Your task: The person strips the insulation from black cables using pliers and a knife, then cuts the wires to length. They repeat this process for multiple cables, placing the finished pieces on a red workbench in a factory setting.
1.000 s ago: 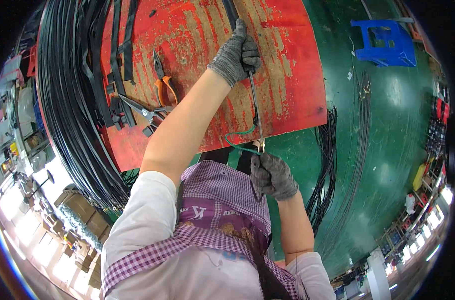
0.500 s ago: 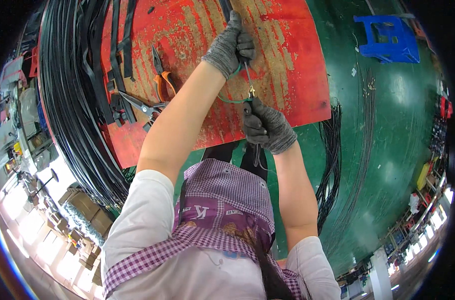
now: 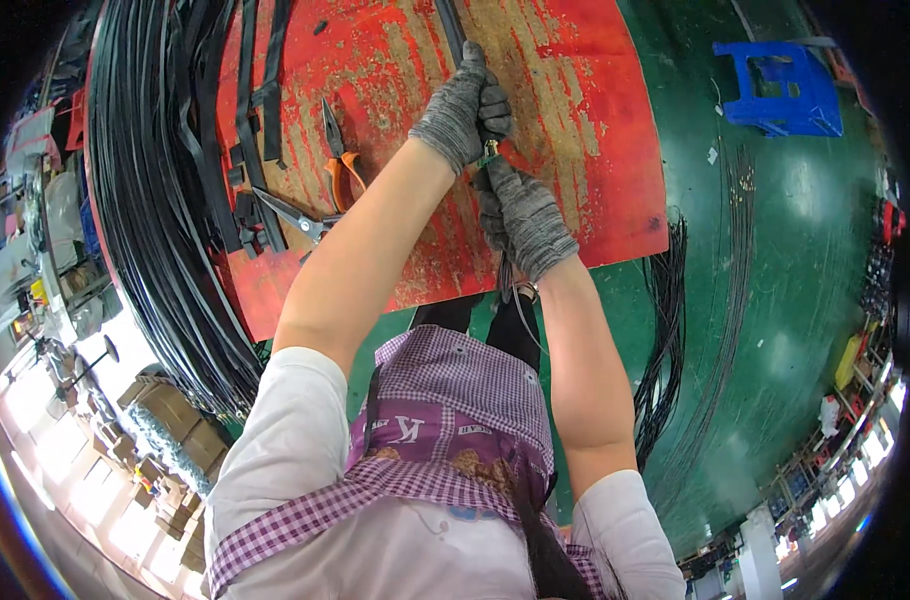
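Both of my hands wear grey knit gloves and meet over the worn red tabletop. My left hand [image 3: 462, 112], the farther one, is closed around the near end of a long black strip [image 3: 453, 28], a flat strap or sleeve, that runs off toward the far edge. Just below it, my right hand [image 3: 527, 222] grips thin dark cables [image 3: 505, 277], whose tails hang past the table's near edge. A small metallic, greenish bit [image 3: 491, 150] shows in the narrow gap between the hands. Whether the cable end has entered the strip is hidden by my gloves.
Orange-handled pliers [image 3: 343, 170] and dark-bladed shears [image 3: 293, 214] lie left of my left forearm. Long black strips [image 3: 140, 200] drape over the table's left side. Dark cables [image 3: 665, 330] hang off the right edge; others [image 3: 740, 230] lie on the green floor, near a blue stool [image 3: 780, 88].
My right hand has moved up and away from me, closing the gap to my left hand. The thin metal rod and brass-coloured tip between them are now mostly covered. My left hand stays closed.
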